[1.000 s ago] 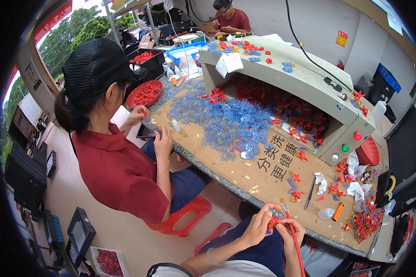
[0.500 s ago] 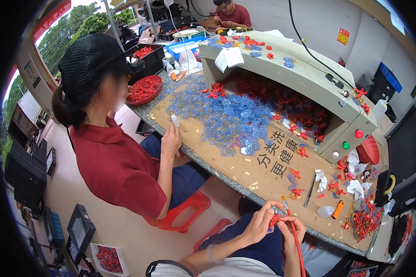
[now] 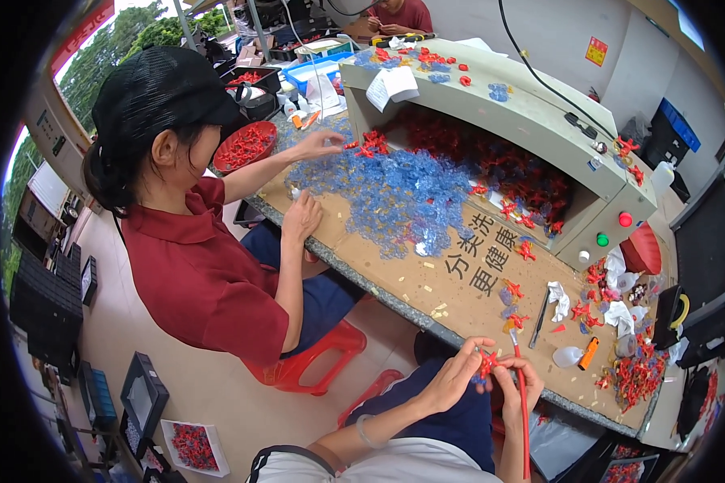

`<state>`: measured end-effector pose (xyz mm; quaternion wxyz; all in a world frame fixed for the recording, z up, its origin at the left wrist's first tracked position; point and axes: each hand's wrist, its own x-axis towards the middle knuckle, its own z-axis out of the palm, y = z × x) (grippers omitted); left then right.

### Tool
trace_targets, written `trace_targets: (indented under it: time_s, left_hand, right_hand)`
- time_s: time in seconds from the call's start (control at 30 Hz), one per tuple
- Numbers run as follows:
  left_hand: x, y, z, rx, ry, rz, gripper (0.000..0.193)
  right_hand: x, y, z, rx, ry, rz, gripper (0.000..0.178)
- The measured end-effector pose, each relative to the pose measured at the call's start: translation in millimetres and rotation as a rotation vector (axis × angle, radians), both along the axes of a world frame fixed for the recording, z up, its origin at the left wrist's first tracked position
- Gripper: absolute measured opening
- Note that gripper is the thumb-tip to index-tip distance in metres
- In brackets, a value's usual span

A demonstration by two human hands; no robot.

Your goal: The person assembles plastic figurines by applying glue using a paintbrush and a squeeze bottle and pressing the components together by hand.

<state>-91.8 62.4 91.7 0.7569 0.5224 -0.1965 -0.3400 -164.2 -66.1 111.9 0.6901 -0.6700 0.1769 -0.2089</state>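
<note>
A small red plastic figure [image 3: 486, 365] with bits of blue on it is pinched in the fingers of my left hand [image 3: 453, 380], just off the table's near edge. My right hand [image 3: 514, 392] is closed round a paintbrush [image 3: 524, 427] with a long red handle, its bristles pointing up and away from me. Its thumb and fingertips also touch the figure's right side. Beyond my hands, a few red and blue pieces [image 3: 512, 291] lie on the brown cardboard [image 3: 411, 291]. A dark, thin tool [image 3: 542, 307] lies to their right.
A co-worker [image 3: 209, 266] sits at the left, one hand over a blue pile [image 3: 403, 193]. Behind the cardboard stands a pale box-shaped machine [image 3: 491, 105] with red pieces inside. At right lie a clear bottle [image 3: 566, 356], an orange tool [image 3: 589, 352] and a red heap [image 3: 638, 374].
Both my hands have lifted the figure slightly away from me, and the brush stands more upright. The co-worker's far hand has moved from the red bowl to pieces by the pile.
</note>
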Motion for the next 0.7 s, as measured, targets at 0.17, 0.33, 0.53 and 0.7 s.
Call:
trace_targets:
  time_s: [0.17, 0.33, 0.53, 0.7]
  left_hand:
    - [-0.1, -7.1, -3.7, -0.121, 0.173, 0.034, 0.041]
    - [10.7, -3.1, 7.6, -0.094, 0.113, 0.133, 0.034]
    - [8.9, -8.9, 16.3, 0.046, 0.123, 0.056, 0.043]
    - [-2.0, -8.9, 15.9, 0.085, 0.077, 0.054, 0.045]
  right_hand:
    - [9.3, -5.9, 14.0, -0.112, 0.014, -0.020, 0.006]
    - [14.9, -12.6, 16.5, 0.047, 0.057, 0.083, 0.012]
    - [22.9, -31.9, 2.0, 0.445, 0.020, 0.151, 0.021]
    - [18.1, -31.5, -1.8, 0.456, 0.063, 0.142, 0.031]
